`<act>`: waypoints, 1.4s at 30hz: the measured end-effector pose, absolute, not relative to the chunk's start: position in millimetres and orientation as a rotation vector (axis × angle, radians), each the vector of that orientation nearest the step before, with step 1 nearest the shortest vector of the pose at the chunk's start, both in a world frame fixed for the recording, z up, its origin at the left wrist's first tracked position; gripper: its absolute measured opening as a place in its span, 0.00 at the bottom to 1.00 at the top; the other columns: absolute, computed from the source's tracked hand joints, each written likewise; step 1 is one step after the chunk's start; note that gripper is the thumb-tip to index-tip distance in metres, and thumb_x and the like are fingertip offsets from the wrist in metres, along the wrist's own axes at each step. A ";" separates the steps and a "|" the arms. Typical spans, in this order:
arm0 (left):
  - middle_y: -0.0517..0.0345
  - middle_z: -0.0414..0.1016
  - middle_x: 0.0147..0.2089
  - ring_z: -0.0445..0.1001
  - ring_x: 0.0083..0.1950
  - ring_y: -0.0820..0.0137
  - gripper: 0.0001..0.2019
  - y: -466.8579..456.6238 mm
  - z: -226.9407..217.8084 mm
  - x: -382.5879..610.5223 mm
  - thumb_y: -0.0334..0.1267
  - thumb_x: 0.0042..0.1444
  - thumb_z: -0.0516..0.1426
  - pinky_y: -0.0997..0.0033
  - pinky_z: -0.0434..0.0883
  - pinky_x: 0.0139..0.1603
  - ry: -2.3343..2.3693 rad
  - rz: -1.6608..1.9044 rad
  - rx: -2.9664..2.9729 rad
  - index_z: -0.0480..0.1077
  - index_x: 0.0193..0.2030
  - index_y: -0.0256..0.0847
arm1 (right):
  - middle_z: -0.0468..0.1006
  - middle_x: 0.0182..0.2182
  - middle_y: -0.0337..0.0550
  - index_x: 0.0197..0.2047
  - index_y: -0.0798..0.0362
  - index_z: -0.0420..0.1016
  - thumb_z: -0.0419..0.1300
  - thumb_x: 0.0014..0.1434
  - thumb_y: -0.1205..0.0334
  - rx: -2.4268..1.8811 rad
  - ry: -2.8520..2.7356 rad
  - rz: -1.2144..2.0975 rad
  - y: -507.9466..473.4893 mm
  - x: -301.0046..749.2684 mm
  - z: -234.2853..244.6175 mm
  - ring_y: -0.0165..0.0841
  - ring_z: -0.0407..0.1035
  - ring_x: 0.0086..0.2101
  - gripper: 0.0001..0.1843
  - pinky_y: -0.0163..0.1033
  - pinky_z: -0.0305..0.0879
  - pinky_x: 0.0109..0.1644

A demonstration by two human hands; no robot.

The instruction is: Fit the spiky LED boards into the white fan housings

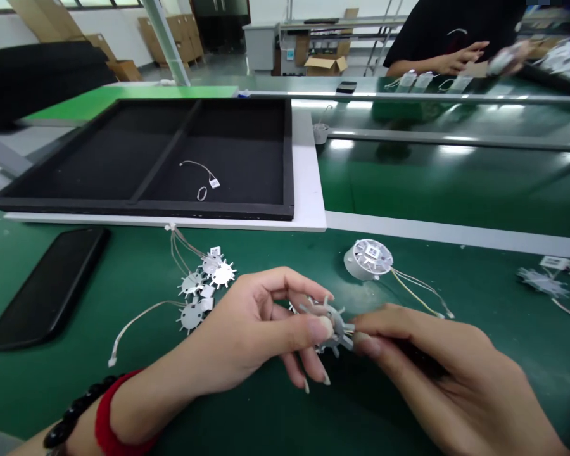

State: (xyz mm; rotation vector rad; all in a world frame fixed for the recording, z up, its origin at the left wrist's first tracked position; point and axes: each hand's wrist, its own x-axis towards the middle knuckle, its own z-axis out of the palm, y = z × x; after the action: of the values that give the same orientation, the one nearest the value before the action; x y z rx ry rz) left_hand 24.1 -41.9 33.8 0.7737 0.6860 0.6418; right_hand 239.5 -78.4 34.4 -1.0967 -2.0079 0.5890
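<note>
My left hand [266,329] pinches a grey toothed disc [333,326] with short arms around its rim, thumb in front and fingers behind. At the disc's right edge, my right hand [422,354] closes thumb and forefinger on what look like thin wires; its fingertips partly hide them. Left of my hands lie several similar toothed discs [192,316] with white tags and thin wires. Beyond my right hand sits a round white housing [367,261], a tagged toothed part inside and wires trailing right.
A black divided tray [237,136] on a white board holds a tagged wire [213,182] and a small loop. A black slab-like case [47,285] lies left. More toothed parts [544,278] lie right. Across the bench, another person's hands [460,60] work near white housings [424,79].
</note>
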 end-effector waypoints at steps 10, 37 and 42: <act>0.63 0.79 0.31 0.83 0.23 0.72 0.13 -37.5 27.1 23.2 0.37 0.57 0.74 0.83 0.79 0.22 0.702 0.651 0.709 0.75 0.41 0.36 | 0.90 0.37 0.39 0.45 0.48 0.76 0.54 0.63 0.76 -0.988 -2.156 0.194 -83.3 244.4 21.0 0.31 0.85 0.30 0.16 0.29 0.81 0.38; 0.58 0.83 0.23 0.83 0.23 0.72 0.17 -37.0 23.7 23.7 0.43 0.56 0.76 0.84 0.80 0.25 0.633 0.618 0.680 0.76 0.40 0.38 | 0.88 0.42 0.44 0.47 0.55 0.78 0.58 0.64 0.82 -0.941 -2.295 0.276 -77.5 254.7 27.6 0.30 0.71 0.30 0.15 0.37 0.69 0.33; 0.60 0.83 0.24 0.83 0.23 0.72 0.16 -35.3 25.3 23.7 0.41 0.56 0.76 0.83 0.80 0.25 0.660 0.637 0.700 0.76 0.39 0.37 | 0.87 0.42 0.49 0.48 0.57 0.77 0.60 0.63 0.84 -1.014 -2.287 -0.050 -77.8 254.7 20.5 0.34 0.72 0.31 0.16 0.42 0.70 0.37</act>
State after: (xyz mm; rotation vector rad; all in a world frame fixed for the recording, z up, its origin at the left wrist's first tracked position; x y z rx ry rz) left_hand 23.7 -35.3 25.3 0.7004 0.6602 0.6368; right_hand 254.7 -77.8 20.5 -1.0141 -2.2874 -0.0495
